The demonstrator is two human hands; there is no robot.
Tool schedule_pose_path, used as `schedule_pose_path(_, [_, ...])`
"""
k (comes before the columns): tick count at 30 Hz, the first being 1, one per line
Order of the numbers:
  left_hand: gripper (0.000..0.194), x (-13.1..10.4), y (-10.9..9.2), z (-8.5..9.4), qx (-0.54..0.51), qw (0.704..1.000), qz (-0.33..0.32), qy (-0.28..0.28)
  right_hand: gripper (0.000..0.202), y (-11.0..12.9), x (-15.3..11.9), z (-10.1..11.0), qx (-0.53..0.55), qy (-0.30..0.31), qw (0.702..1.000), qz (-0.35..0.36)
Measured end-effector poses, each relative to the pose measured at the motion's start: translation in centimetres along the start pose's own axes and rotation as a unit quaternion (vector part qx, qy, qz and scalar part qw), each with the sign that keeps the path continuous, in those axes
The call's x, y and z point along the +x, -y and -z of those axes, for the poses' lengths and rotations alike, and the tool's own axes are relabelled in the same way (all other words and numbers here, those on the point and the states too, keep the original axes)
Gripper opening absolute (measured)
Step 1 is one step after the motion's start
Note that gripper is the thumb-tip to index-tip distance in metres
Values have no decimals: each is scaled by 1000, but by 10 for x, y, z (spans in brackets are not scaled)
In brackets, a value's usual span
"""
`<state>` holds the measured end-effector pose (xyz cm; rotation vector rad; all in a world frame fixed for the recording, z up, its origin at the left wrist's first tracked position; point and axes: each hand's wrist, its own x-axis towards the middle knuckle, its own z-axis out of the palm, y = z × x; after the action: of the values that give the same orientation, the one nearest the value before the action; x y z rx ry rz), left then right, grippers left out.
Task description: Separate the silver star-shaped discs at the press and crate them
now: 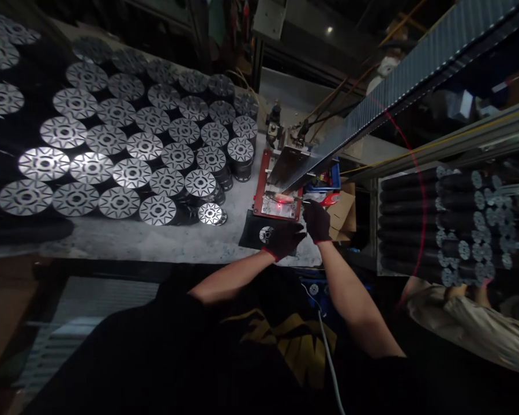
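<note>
Reaches over the near edge of the desk, elbows bent. Angles the left forearm low and rightward, the right forearm more steeply up and leftward, skin bare below dark sleeves. Holds the left hand just inside the near edge, back up, fingers toward the right hand. Places the latter slightly farther in, near the near right corner, fingers bent, grip too dark to read. Wears dark gloves with red cuffs.

A pale, blue-stained counter has its front edge near the person; beyond its back edge the room falls dark (one small lamp glows there). Cardboard stands past its right end.
</note>
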<state>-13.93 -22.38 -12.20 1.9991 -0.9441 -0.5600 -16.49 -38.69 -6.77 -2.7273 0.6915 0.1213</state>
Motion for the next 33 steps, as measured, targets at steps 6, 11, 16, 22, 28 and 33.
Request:
schedule_pose_path(6, [30, -69, 69, 33, 37, 997, 34, 56, 45, -9, 24, -23, -13, 15, 998, 54])
schedule_pose_path(11, [43, -111, 118, 58, 69, 990, 99, 72, 47, -16, 25, -39, -44, -8, 997, 61])
schedule_pose_path(16, [44, -117, 135, 65, 88, 982, 132, 99, 47, -19, 25, -43, -79, -19, 994, 66])
schedule_pose_path(22, [45, -108, 140, 62, 101, 980, 131, 106, 47, -19, 26, -37, -121, -14, 989, 84])
schedule_pose_path(28, [49, -103, 158, 62, 108, 985, 98, 98, 46, -7, 26, -19, -182, 37, 978, 98])
schedule_pose_path(33, [52, -105, 183, 59, 122, 983, 69, 119, 46, -2, 32, 0, -213, 96, 964, 129])
